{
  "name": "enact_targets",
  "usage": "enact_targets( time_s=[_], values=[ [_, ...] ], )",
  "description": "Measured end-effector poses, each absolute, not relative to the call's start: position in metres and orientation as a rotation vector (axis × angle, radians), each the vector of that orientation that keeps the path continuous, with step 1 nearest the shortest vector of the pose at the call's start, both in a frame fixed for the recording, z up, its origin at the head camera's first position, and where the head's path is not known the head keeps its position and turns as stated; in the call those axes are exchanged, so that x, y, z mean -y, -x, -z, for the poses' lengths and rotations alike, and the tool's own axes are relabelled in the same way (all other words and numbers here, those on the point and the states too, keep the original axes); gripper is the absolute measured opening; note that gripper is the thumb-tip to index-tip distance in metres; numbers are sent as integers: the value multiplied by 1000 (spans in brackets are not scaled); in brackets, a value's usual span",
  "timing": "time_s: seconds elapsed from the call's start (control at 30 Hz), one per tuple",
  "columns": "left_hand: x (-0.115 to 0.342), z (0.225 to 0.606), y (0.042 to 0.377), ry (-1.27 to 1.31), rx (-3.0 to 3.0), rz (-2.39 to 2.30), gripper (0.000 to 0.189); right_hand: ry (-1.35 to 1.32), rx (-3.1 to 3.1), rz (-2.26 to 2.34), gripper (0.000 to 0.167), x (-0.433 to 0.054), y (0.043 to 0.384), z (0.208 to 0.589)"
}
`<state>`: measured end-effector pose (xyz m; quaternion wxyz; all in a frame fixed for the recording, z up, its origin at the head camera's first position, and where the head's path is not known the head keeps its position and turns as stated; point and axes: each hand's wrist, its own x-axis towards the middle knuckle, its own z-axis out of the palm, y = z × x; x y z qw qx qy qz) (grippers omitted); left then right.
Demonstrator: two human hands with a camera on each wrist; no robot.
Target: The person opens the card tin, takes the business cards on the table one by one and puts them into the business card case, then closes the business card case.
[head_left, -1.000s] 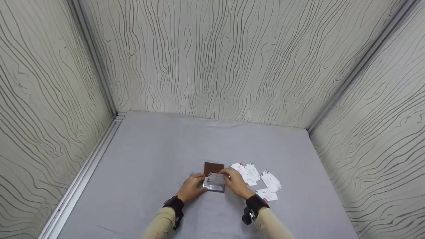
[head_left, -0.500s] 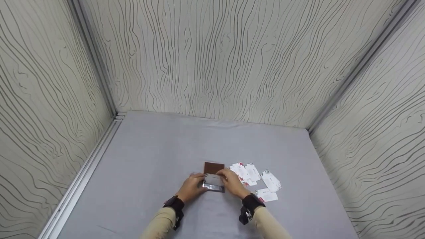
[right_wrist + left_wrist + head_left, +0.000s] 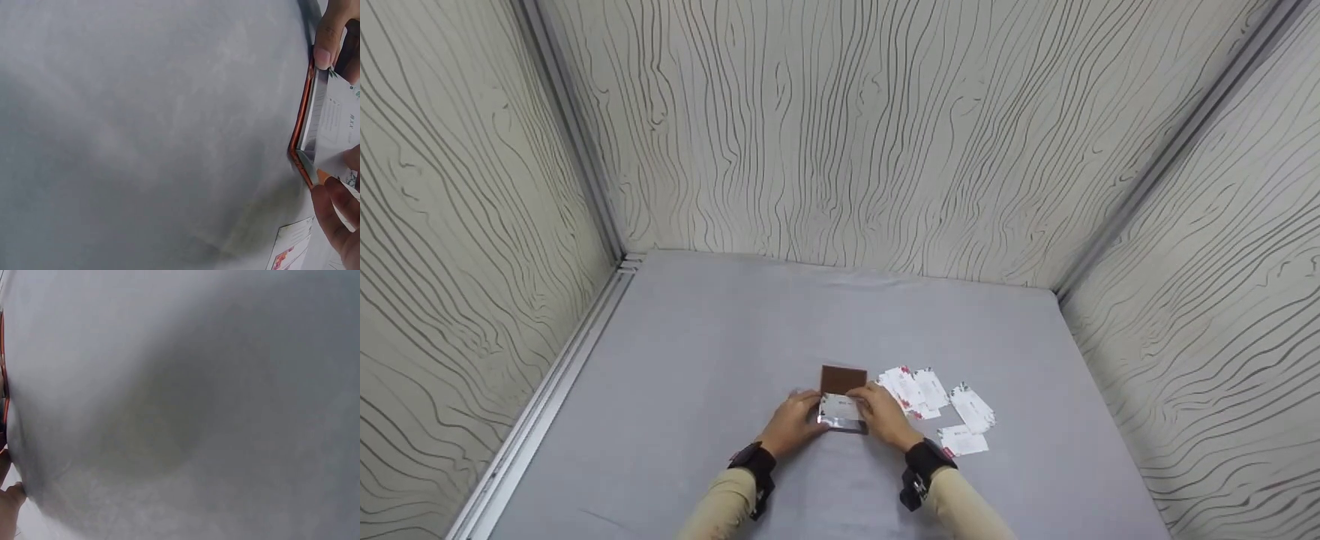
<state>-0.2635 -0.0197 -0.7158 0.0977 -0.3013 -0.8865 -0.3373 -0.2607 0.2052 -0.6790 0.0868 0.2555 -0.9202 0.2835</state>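
Note:
An open brown card holder point(image 3: 842, 379) lies on the grey cloth, its near half shiny like clear plastic. A white printed card point(image 3: 840, 407) lies over that near half. My left hand point(image 3: 793, 424) grips the holder's left edge; its thumb point(image 3: 323, 56) presses on the shiny part in the right wrist view. At the other side, my right hand point(image 3: 889, 416) pinches the card by its right end, with fingers also touching the holder's corner. Only some fingertips point(image 3: 11, 495) show at the left margin of the left wrist view.
Several white cards with red or dark floral corners point(image 3: 904, 386) lie spread to the right of the holder, and a single card point(image 3: 964, 441) lies nearer. Patterned panels point(image 3: 840, 135) wall the grey table point(image 3: 720, 322) at the back and both sides.
My right hand has shifted slightly left with the card, which now lies more squarely over the holder's near half. The left hand and the holder have stayed in place.

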Motion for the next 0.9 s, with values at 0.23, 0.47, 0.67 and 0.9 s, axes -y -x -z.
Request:
enact_targets(
  time_s=[0.23,0.47,0.67,0.9],
  values=[
    [19,715,264,879,2641,1015,50,-740,2759,-812,27,-206,256,683],
    [18,714,263,860,2647,1016,51,-697,2856,-759,30,-203,252,684],
    [18,713,262,861,2645,1013,54,-723,2871,-705,36,-200,251,685],
    [19,712,263,903,2636,993,47,-724,2929,-660,45,-200,249,685]
  ],
)
